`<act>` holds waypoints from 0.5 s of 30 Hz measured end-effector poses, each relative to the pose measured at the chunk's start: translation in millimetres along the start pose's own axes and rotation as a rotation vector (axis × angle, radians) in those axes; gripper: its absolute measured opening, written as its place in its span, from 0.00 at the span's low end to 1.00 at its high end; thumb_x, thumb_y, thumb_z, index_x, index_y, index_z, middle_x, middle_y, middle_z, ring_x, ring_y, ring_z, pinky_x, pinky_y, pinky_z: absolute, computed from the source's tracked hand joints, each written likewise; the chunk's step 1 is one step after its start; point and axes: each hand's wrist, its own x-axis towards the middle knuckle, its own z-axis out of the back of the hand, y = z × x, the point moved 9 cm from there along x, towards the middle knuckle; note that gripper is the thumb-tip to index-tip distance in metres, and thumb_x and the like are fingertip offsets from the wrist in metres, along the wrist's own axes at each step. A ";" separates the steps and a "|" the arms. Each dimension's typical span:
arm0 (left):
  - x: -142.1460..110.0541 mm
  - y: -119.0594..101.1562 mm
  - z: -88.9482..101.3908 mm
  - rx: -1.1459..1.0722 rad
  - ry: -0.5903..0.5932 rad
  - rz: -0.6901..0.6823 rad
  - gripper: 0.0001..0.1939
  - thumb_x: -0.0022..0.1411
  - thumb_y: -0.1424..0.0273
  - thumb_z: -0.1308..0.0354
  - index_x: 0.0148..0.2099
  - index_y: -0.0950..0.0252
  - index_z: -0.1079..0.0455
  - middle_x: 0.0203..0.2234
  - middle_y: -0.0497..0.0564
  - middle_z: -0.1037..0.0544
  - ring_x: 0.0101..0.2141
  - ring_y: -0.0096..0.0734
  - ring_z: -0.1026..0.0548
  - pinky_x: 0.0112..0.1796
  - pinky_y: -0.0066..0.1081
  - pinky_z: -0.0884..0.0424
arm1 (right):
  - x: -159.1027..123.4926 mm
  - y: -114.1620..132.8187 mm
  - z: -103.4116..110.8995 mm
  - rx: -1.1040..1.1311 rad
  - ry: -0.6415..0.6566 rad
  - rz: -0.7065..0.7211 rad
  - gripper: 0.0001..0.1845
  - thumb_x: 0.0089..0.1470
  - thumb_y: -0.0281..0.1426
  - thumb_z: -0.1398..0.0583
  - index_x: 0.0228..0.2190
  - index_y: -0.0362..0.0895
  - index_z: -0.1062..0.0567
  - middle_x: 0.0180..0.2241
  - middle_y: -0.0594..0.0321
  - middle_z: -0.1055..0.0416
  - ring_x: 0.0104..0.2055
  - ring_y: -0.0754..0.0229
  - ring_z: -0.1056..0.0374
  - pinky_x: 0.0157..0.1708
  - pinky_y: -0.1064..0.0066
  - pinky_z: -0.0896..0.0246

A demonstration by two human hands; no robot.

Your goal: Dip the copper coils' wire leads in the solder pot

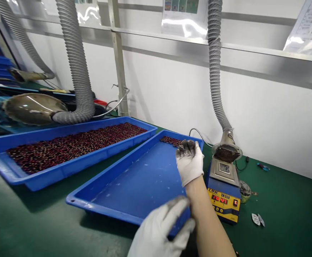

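My right hand (190, 160), in a white glove with blackened fingertips, is above the far right end of a blue tray (134, 185). Its palm faces me, the fingers are bent loosely, and I see nothing in it. Beside its fingertips, small dark red pieces (170, 140) lie in rows along the tray's far end. My left hand (163, 228), also gloved in white, is blurred in front of the tray's near right corner. Its fingers are apart close to my right forearm, and nothing shows between them. Whether it touches the tray, I cannot tell.
Another blue tray (48, 180), full of small dark red pieces, stands to the left. To the right sits a heated solder pot (224, 192) with a lit red display, under a grey hose (215, 64). Small silvery scraps (257, 219) and a blue-handled tool (263, 166) lie beyond it.
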 end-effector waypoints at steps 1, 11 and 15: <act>9.3 -5.1 7.5 0.105 -0.051 -0.021 0.22 0.55 0.61 0.46 0.51 0.62 0.38 0.40 0.54 0.25 0.38 0.37 0.26 0.35 0.33 0.28 | -4.5 3.1 -0.5 0.003 0.000 0.000 0.18 0.55 0.35 0.49 0.17 0.44 0.31 0.17 0.70 0.28 0.19 0.69 0.34 0.24 0.75 0.39; 50.9 -38.7 11.3 0.285 -0.178 -0.133 0.10 0.56 0.79 0.54 0.38 0.64 0.34 0.27 0.52 0.26 0.23 0.33 0.32 0.25 0.32 0.37 | -24.6 42.0 13.0 -0.063 -0.070 0.152 0.10 0.53 0.36 0.49 0.25 0.46 0.33 0.18 0.71 0.29 0.18 0.68 0.36 0.23 0.75 0.41; 49.9 -40.4 4.8 0.115 -0.166 -0.129 0.09 0.56 0.80 0.56 0.36 0.63 0.38 0.28 0.51 0.27 0.26 0.30 0.31 0.28 0.30 0.34 | -26.3 55.7 17.0 -0.088 -0.078 0.223 0.08 0.52 0.36 0.49 0.26 0.46 0.34 0.19 0.71 0.30 0.19 0.68 0.36 0.26 0.74 0.40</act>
